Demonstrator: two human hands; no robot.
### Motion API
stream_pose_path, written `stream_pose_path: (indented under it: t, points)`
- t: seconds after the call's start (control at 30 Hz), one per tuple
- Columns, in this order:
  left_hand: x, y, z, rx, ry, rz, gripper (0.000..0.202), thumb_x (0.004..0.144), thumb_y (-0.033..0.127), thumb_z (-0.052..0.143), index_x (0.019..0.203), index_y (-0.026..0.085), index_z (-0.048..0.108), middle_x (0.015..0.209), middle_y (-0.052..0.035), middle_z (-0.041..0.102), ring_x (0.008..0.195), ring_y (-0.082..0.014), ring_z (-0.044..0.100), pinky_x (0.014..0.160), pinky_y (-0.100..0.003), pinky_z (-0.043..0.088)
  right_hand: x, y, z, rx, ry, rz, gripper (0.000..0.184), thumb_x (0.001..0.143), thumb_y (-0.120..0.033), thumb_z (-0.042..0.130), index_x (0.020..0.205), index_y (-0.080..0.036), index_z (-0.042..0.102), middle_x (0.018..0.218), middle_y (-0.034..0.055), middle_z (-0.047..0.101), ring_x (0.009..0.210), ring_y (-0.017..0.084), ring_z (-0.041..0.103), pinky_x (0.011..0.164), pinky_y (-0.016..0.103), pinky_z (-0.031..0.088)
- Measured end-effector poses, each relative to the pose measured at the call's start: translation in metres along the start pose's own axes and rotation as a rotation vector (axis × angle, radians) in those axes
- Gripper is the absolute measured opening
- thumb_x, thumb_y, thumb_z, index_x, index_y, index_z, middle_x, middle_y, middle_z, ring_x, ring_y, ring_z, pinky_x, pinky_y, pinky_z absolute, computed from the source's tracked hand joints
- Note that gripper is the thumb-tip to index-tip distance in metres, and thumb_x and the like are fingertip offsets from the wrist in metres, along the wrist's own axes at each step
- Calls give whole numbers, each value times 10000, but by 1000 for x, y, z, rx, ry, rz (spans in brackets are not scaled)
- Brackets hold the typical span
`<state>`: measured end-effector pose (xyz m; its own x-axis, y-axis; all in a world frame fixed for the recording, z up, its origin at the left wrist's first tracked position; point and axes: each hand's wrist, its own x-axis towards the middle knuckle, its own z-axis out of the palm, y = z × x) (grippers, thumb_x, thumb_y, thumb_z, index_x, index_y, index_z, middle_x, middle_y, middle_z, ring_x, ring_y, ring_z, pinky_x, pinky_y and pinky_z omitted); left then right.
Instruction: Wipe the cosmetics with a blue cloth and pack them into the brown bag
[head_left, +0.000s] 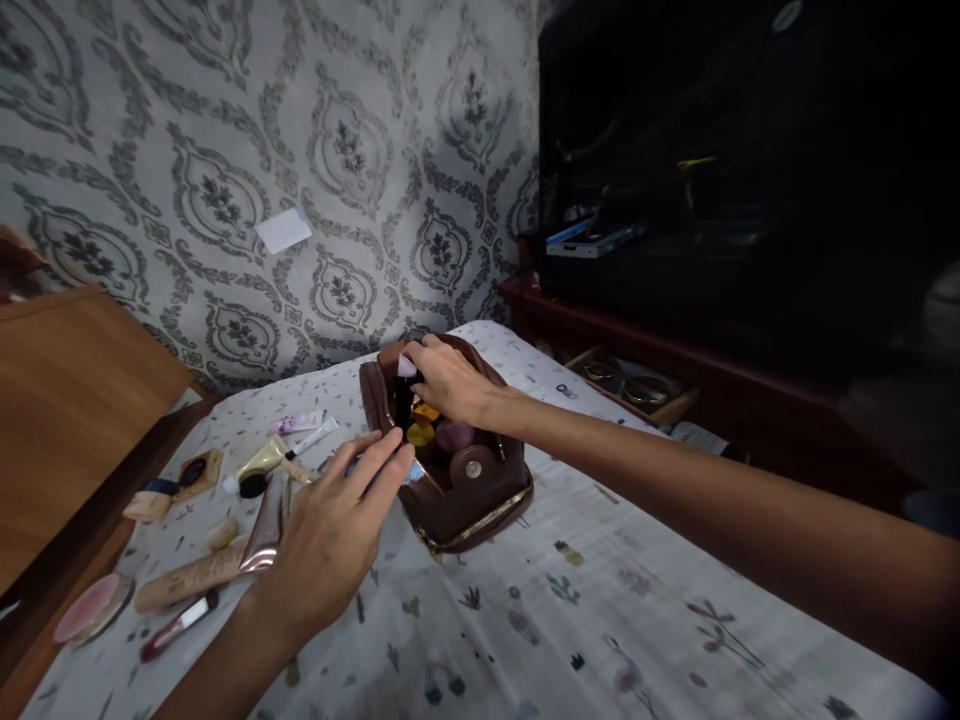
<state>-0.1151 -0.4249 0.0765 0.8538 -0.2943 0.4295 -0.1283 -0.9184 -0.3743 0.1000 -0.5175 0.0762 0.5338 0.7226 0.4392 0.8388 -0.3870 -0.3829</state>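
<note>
A brown zip cosmetic bag (480, 500) lies open on the patterned bedsheet (585, 610). My right hand (450, 380) reaches over its far side, fingers closed on a dark tube with a pale cap (405, 385) that stands upright inside the bag. My left hand (337, 530) rests at the bag's near left rim, fingers pinched on its edge. Yellow and pink items show inside the bag.
Loose cosmetics lie left of the bag: tubes (202, 570), a pink compact (94, 607), a brush (176, 627), small bottles (300, 422). A wooden headboard (67, 400) stands at left. A dark wooden shelf (675, 350) with a tray sits at the right.
</note>
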Motion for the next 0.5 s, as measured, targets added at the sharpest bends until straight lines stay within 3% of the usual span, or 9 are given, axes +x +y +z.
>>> stream_pose_path:
  t: [0.27,0.4,0.5]
  points:
    - [2,-1,0,-36,-5,2,567,847,-45,356,1339,162,548,1394,-90,613,1202,-282,586,864,-399,612,1,-2,2,56,-7,-14,435,770,-28,670,1180,-173,648,1085,119,665,1017,300,659,836,351,497]
    - [-3,0,0,-121,40,2,562,865,-41,348,1356,167,525,1406,-111,596,1226,-269,584,920,-403,593,-7,-7,-12,98,76,-4,317,804,-65,653,1101,-173,679,1050,97,654,847,214,666,771,307,509]
    - [-4,2,-12,-303,70,-31,510,913,4,366,1369,176,516,1355,-124,615,1204,-238,604,951,-381,573,-26,-18,-27,209,210,-72,194,864,-96,591,1015,-161,694,961,71,657,743,167,643,684,276,514]
